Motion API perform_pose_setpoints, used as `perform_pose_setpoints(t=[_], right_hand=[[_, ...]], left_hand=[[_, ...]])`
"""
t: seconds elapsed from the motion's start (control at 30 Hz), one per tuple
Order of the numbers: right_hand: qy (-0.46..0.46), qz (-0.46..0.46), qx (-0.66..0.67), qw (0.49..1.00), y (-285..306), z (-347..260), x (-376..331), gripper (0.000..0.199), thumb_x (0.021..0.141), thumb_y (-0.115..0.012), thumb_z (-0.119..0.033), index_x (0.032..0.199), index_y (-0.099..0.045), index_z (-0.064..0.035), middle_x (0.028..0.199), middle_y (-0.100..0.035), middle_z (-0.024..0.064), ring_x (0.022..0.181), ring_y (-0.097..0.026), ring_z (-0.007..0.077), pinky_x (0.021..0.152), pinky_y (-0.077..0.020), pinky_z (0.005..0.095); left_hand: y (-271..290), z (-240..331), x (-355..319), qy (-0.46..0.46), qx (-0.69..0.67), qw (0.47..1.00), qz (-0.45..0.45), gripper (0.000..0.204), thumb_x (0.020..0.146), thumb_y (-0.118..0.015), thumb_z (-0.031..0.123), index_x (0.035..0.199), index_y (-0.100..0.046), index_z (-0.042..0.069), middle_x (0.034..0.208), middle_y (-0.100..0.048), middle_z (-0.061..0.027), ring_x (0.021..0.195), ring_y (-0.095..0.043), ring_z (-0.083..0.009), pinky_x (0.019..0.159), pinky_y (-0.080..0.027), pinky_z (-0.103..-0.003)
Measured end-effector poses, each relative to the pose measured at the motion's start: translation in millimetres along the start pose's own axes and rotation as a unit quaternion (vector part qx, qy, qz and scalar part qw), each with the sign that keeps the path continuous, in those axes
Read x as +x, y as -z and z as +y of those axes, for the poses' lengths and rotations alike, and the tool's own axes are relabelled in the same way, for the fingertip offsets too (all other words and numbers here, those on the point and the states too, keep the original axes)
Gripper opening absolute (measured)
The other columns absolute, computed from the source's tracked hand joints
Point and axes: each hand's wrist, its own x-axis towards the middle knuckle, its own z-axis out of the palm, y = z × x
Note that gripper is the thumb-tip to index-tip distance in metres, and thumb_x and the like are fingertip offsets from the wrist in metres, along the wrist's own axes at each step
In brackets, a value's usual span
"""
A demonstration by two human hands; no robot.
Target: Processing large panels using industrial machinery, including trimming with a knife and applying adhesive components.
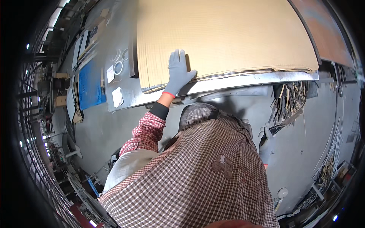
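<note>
My left hand, in a grey glove with a red cuff, lies flat on the near left part of a stack of tan cardboard sheets. Its fingers point away from me and hold nothing. Lower and to the right, my right hand, also gloved in grey, is closed beside my checked apron. From its fingers a long, dark, strip-like thing slants up and right; its exact kind cannot be made out. Its far end reaches a hanging bunch of thin tan and dark strips.
The cardboard rests on a metal-topped table. White rings and paper slips lie at its left. Beyond stands a blue crate. Long thin rods and scrap lie on the grey floor at right.
</note>
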Motion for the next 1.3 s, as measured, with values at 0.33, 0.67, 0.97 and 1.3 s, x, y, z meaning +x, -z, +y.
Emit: perform_pose_setpoints(t=[0.33, 0.67, 0.97, 1.3], right_hand=[[-0.006, 0.038, 0.001, 0.999, 96.9, -26.2, 11.9, 0.024, 0.09, -0.06, -0.015, 0.108, -0.056, -0.0003, 0.079, -0.058, 0.0067, 0.062, -0.048, 0.0095, 0.058, -0.0373, 0.0233], [0.03, 0.068, 0.027, 0.997, 211.5, -53.1, 54.5, 0.034, 0.089, -0.056, -0.01, 0.117, -0.051, 0.0083, 0.076, -0.06, 0.0098, 0.058, -0.051, 0.0104, 0.053, -0.0386, 0.0217], [0.027, 0.088, 0.015, 0.996, 268.8, -63.5, 66.7, 0.034, 0.091, -0.054, -0.012, 0.118, -0.051, 0.0084, 0.079, -0.06, 0.0109, 0.057, -0.05, 0.0098, 0.053, -0.0381, 0.0218], [0.009, 0.106, 0.027, 0.994, 264.5, -76.9, 90.6, 0.036, 0.09, -0.055, -0.012, 0.12, -0.05, 0.0077, 0.08, -0.06, 0.0109, 0.059, -0.051, 0.0102, 0.056, -0.0396, 0.0217]], left_hand=[[-37.0, 60.1, 31.3, 0.034, 0.08, 0.996, -0.038, 0.103, 0.061, -0.077, 0.047, 0.138, -0.031, -0.004, 0.139, -0.032, -0.0313, 0.131, -0.028, -0.0471, 0.11, -0.021, -0.052], [-58.0, 152.0, 68.4, 0.089, 0.042, 0.995, -0.026, 0.108, 0.061, -0.077, 0.056, 0.137, -0.033, -0.006, 0.138, -0.034, -0.0326, 0.13, -0.031, -0.0446, 0.107, -0.029, -0.048], [-59.6, 186.1, 85.2, 0.066, 0.159, 0.983, -0.061, 0.106, 0.057, -0.079, 0.049, 0.139, -0.032, -0.001, 0.137, -0.035, -0.0289, 0.13, -0.032, -0.043, 0.109, -0.026, -0.049], [-81.3, 264.2, 139.4, 0.004, 0.013, 0.997, -0.079, 0.108, 0.065, -0.072, 0.059, 0.14, -0.03, -0.006, 0.142, -0.03, -0.0328, 0.135, -0.026, -0.0442, 0.11, -0.024, -0.048]])
